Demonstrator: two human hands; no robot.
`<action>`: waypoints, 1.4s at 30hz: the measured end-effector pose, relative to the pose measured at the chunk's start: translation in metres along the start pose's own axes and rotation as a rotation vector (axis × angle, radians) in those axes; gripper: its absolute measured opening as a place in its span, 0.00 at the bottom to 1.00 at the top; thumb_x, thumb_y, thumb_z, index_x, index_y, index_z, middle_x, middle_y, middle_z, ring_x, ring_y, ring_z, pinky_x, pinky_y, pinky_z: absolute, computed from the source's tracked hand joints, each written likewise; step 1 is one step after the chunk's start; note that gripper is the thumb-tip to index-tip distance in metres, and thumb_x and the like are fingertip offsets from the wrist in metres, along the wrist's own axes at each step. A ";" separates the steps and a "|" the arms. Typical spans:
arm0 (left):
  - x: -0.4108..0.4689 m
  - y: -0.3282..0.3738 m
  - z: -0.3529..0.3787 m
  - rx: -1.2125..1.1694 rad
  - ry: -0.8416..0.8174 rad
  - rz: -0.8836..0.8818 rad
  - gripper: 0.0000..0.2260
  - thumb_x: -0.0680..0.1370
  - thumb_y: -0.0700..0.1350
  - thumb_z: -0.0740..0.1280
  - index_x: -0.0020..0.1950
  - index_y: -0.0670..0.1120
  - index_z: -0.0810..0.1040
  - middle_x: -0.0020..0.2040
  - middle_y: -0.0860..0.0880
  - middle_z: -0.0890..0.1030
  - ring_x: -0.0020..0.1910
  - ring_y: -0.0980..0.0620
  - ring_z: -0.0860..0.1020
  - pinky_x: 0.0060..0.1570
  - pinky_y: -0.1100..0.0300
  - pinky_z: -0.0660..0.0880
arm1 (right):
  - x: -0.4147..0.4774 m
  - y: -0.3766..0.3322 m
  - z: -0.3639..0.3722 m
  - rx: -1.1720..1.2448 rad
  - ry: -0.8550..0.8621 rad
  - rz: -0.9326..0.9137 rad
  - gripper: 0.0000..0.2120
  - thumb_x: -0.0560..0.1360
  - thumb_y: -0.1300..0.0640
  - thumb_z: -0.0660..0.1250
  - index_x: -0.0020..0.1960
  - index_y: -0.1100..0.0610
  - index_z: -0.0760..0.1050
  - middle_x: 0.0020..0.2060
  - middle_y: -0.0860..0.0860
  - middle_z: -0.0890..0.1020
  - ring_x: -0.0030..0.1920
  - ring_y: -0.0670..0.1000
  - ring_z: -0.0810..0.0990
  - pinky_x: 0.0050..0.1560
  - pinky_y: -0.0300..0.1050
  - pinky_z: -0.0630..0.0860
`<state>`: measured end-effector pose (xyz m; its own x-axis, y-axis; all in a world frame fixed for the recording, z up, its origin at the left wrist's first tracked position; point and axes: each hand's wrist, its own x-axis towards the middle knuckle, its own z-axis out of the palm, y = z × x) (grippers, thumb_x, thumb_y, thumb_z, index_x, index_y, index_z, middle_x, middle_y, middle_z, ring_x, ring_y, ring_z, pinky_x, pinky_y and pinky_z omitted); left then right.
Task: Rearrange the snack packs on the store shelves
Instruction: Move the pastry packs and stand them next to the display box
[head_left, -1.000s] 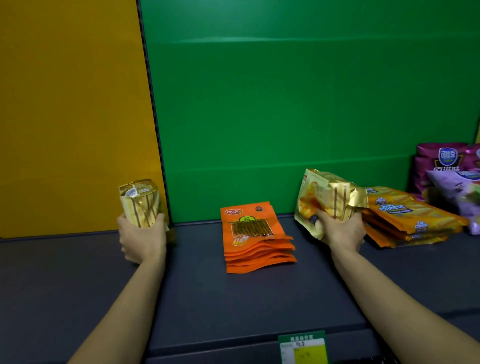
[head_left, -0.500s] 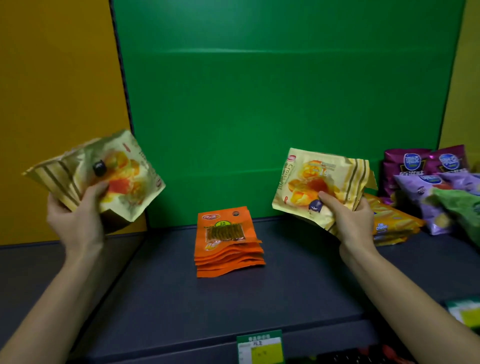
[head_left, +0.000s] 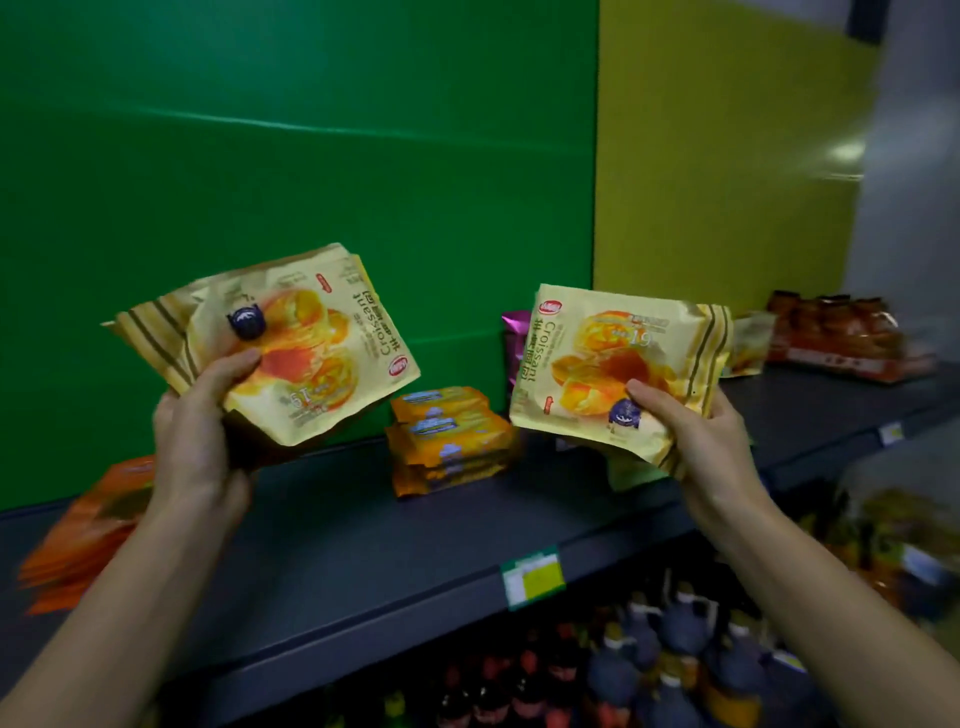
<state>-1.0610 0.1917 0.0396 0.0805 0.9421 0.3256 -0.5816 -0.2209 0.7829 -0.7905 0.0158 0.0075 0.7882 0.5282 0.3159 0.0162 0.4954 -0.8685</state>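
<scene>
Carrying step: left hand (head_left: 195, 441) is clamping yellow foil croissant packs (head_left: 291, 345), right hand (head_left: 706, 441) another yellow croissant pack (head_left: 613, 364), above dark grey shelf (head_left: 363, 545). Next: probably choosing a bare spot.

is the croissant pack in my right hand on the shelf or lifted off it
Lifted off. The right hand grips the croissant pack by its lower corner, holding it in the air above the dark shelf.
</scene>
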 end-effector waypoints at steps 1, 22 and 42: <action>-0.008 -0.011 0.017 0.002 -0.028 -0.015 0.23 0.69 0.44 0.69 0.65 0.45 0.75 0.61 0.44 0.80 0.53 0.46 0.82 0.46 0.46 0.80 | 0.003 -0.007 -0.022 -0.007 0.003 -0.006 0.19 0.64 0.59 0.75 0.53 0.53 0.76 0.43 0.49 0.85 0.37 0.44 0.85 0.39 0.40 0.83; -0.104 -0.220 0.340 0.009 -0.367 -0.352 0.18 0.70 0.42 0.70 0.59 0.47 0.78 0.44 0.49 0.85 0.41 0.49 0.83 0.44 0.52 0.80 | 0.104 -0.070 -0.323 -0.070 0.293 -0.012 0.51 0.42 0.45 0.82 0.63 0.57 0.73 0.38 0.50 0.87 0.34 0.46 0.85 0.29 0.39 0.80; -0.066 -0.377 0.535 0.124 -0.329 -0.509 0.18 0.73 0.40 0.68 0.63 0.46 0.75 0.44 0.45 0.83 0.38 0.49 0.82 0.31 0.56 0.79 | 0.366 -0.042 -0.450 -0.153 0.155 0.015 0.20 0.69 0.60 0.72 0.60 0.56 0.75 0.45 0.50 0.84 0.33 0.43 0.84 0.39 0.40 0.82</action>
<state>-0.4140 0.0780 0.0069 0.5803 0.8140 0.0261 -0.3078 0.1895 0.9324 -0.2258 -0.1225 -0.0125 0.8738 0.4169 0.2503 0.0877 0.3712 -0.9244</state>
